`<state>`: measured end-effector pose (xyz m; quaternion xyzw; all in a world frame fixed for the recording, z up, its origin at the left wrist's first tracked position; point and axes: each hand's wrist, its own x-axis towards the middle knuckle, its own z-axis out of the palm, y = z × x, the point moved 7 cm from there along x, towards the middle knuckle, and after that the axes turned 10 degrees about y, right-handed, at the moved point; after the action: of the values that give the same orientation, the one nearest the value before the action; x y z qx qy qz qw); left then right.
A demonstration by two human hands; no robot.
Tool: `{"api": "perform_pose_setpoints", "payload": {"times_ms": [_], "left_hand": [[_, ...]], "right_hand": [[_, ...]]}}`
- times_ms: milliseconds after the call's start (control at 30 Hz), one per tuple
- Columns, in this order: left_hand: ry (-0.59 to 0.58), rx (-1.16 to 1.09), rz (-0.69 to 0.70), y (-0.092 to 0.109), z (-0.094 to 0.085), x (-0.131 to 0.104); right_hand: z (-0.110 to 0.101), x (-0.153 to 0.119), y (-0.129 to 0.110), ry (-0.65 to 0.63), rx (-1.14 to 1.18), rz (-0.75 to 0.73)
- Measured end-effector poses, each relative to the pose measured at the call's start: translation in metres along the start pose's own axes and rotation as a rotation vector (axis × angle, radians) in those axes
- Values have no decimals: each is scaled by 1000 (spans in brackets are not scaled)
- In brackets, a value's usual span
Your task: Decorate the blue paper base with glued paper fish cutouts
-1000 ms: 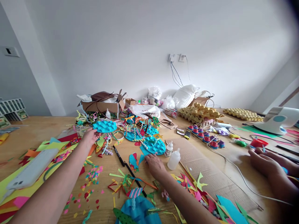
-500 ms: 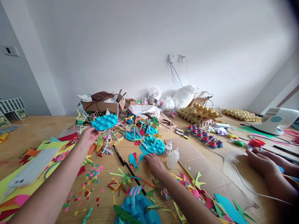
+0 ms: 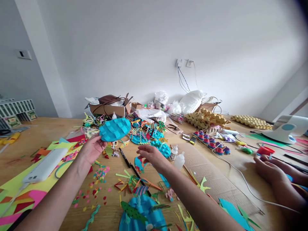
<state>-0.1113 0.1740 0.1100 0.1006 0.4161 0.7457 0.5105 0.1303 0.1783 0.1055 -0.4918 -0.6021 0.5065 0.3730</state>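
My left hand (image 3: 94, 148) pinches the lower left edge of a blue paper oval (image 3: 115, 129) covered in raised paper waves, holding it tilted above the table. My right hand (image 3: 150, 155) hovers to the right of it, fingers loosely bent and apart, with nothing visible in them. Below that hand lies a blue and red paper cutout (image 3: 139, 164), partly covered. Behind it are more blue wavy ovals (image 3: 163, 149) decorated with paper fish. Nearest me is another blue wavy base (image 3: 144, 211) carrying a green paper fish (image 3: 132, 211) and a striped one (image 3: 141, 190).
Glue bottles (image 3: 173, 153) and a black marker (image 3: 125, 158) stand or lie mid-table. A white power strip (image 3: 45, 165) rests on yellow paper at left. Cardboard (image 3: 204, 166), egg trays (image 3: 207, 118) and a white cable (image 3: 243, 176) lie to the right, beside another person's hands (image 3: 269, 165).
My right hand has lifted off the table and moved left toward the blue oval. The oval, still in my left hand, has come nearer and tilted more toward me. The view has shifted slightly left.
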Motion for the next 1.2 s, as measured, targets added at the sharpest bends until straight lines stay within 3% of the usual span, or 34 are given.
{"api": "perform_pose_setpoints", "payload": {"times_ms": [67, 167, 433, 633, 767, 967, 1200], "left_hand": [[-57, 14, 21, -2, 0, -12], [-103, 57, 27, -8, -4, -27], [-94, 115, 0, -14, -17, -44], [-127, 96, -17, -11, -31, -40], [-123, 243, 55, -6, -41, -41], [-276, 507, 57, -15, -35, -44], [-262, 677, 226, -16, -30, -31]], "right_hand": [[19, -3, -12, -105, 254, 70], [37, -3, -22, -178, 457, 108], [54, -4, -26, -214, 592, 116], [52, -5, -30, -219, 623, 104], [50, -4, -34, -216, 638, 105], [51, -8, -42, -233, 655, 99], [39, -17, -60, -245, 705, 66]]}}
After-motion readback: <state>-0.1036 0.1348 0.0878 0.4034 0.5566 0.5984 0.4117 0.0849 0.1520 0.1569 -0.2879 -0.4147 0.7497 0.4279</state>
